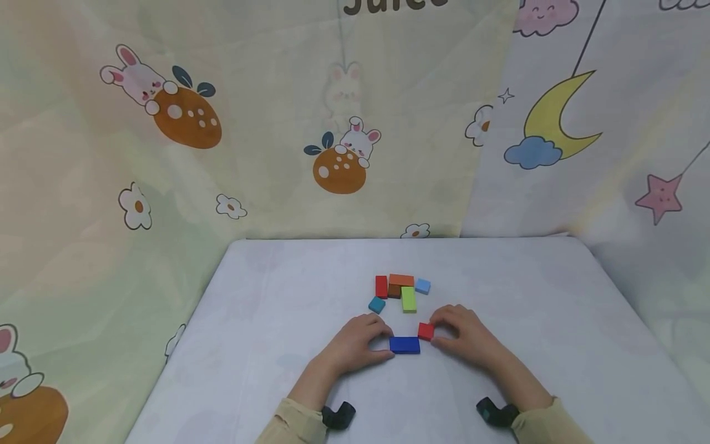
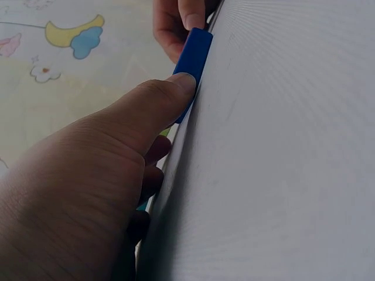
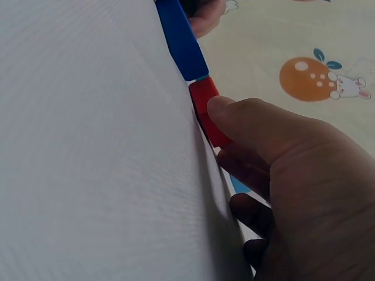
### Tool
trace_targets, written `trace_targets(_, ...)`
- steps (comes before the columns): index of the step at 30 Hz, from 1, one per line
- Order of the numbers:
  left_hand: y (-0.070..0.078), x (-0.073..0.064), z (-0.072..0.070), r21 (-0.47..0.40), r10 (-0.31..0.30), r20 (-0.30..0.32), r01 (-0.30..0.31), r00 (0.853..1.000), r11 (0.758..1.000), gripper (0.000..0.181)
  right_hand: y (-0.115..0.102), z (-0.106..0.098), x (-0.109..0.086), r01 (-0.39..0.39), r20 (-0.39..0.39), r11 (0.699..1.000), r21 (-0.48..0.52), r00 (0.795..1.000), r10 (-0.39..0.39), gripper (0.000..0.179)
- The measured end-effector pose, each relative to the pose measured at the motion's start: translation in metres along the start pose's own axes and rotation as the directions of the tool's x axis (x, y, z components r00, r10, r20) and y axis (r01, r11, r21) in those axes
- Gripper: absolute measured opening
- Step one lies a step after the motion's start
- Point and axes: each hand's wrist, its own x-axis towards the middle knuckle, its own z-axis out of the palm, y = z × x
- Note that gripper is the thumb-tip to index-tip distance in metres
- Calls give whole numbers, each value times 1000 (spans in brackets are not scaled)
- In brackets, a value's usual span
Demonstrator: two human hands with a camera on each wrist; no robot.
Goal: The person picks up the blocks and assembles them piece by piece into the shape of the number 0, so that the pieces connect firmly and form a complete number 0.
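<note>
A flat dark blue block [image 1: 405,345] lies on the white table [image 1: 266,320], with a small red block [image 1: 425,331] at its far right corner. My left hand [image 1: 387,344] pinches the blue block's left end. In the left wrist view the thumb [image 2: 170,93] presses on the blue block [image 2: 196,52]. My right hand [image 1: 436,332] pinches the small red block between thumb and fingers. In the right wrist view the thumb [image 3: 234,114] lies on the red block [image 3: 204,102], which meets the blue block [image 3: 181,41] end to end.
Just beyond the hands lies a cluster of blocks: a red one [image 1: 381,287], an orange-brown one [image 1: 400,282], a light blue one [image 1: 423,286], a green one [image 1: 408,300] and a teal one [image 1: 376,304]. Printed curtains hang around the table.
</note>
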Motion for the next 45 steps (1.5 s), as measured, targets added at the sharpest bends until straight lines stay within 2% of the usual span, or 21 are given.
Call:
trace_targets(19,-2,1,2,9,26,-6,-26,1000,1000,34,2,2,0,22,13,1000,-17,1000,-22,30)
trace_targets(29,-3,1,3,4,18,-6,-18,1000,1000,38,2,2,0,30,-3,999,-13,1000,-30,29)
trace_targets(32,-3,1,2,-41,-9,-1,9,1000,999,40,2,2,1,28,-2,1000,-8,1000,-28,29)
trace_targets(34,-4,0,1,-108,-37,-6,36,999,993,38,2,1,1,36,-3,999,-9,999,-36,29)
trace_targets(39,-12,2,-8,-272,-133,-84,106,988,956,26,2,1,0,41,1,999,-14,999,-41,29)
trace_targets(41,-18,5,-13,-277,-185,-132,143,974,950,24,2,1,0,38,3,999,-10,999,-38,29)
trace_targets(43,-25,11,-16,-243,-228,-169,184,959,952,27,3,1,0,40,2,999,-12,999,-40,29)
trace_targets(45,-32,17,-18,-187,-257,-180,223,949,957,36,3,1,0,39,2,999,-17,999,-39,30)
